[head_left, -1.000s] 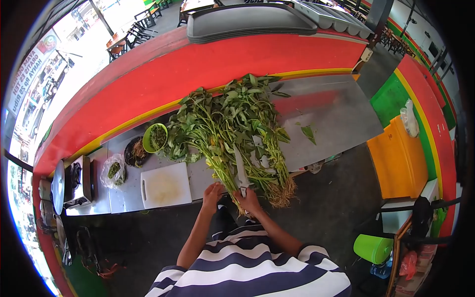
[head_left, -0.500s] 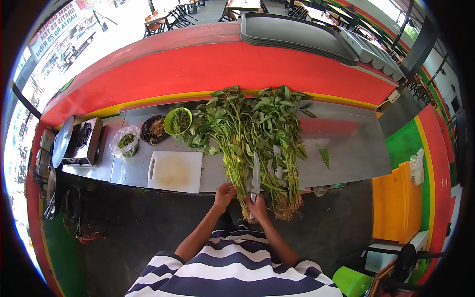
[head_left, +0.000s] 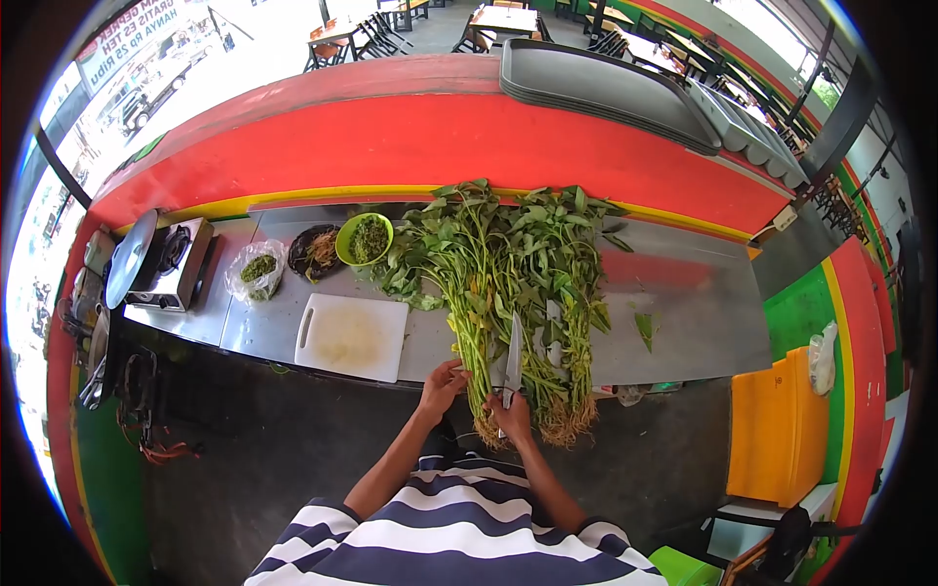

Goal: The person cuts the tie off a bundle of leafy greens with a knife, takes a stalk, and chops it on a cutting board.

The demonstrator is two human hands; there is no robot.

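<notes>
Two large bunches of leafy greens that look like water spinach (head_left: 469, 313) lie on the steel counter. Their leaves point to the wall and their roots (head_left: 562, 425) hang over the front edge. My right hand (head_left: 512, 418) is closed round the handle of a knife (head_left: 514, 352), blade pointing away from me, against the left bunch's lower stems. At that bunch's left side is my left hand (head_left: 443, 389), its fingers curled in on the stems. A white cutting board (head_left: 352, 337) lies to the left of the greens.
Left along the counter (head_left: 674, 342) are a green bowl of chopped greens (head_left: 366, 241), a dark dish (head_left: 315, 254), a plastic bag of greens (head_left: 258, 272) and a gas stove (head_left: 176, 264). Black trays (head_left: 606, 93) are stacked on the red wall (head_left: 322, 146). An orange container (head_left: 782, 430) stands right.
The camera view has tilted and shifted slightly, so the counter sits a little lower in view. Both hands stay by the left bunch's stems, the knife still in the right.
</notes>
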